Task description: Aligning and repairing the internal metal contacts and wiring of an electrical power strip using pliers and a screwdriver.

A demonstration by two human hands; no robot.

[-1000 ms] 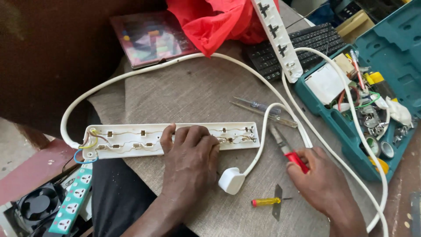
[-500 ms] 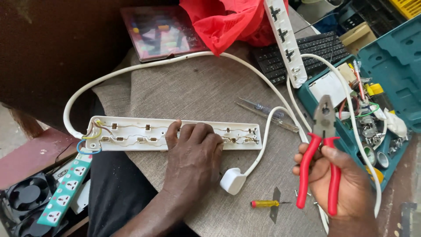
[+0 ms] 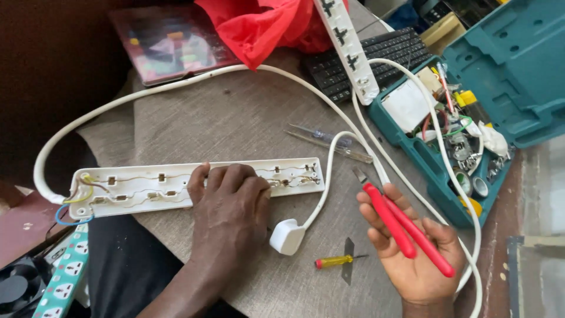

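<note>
Head view shows your left hand point(image 3: 231, 203) pressed flat, palm down, on the opened power strip point(image 3: 194, 185), which lies lengthwise on the bench point(image 3: 235, 123) with its brass rails and wiring exposed; the fingers are spread over its middle, not clenched around it. Your right hand point(image 3: 415, 250) lies palm up just right of the strip's end, fingers loosely curled under the red-handled pliers point(image 3: 403, 227), whose tip points up and left, jaws close together. A white cable point(image 3: 147, 97) leaves the strip's left end and loops across the bench; a white plug point(image 3: 287, 237) sits between your hands, touching the bench. Near it lies a small yellow-handled screwdriver point(image 3: 335, 261). Two slim screwdrivers point(image 3: 329, 144) rest just above the strip. Farther out sit a second white power strip point(image 3: 347, 50), a black keyboard point(image 3: 371, 59), a red cloth point(image 3: 265, 26) and an open teal toolbox point(image 3: 500, 70).
</note>
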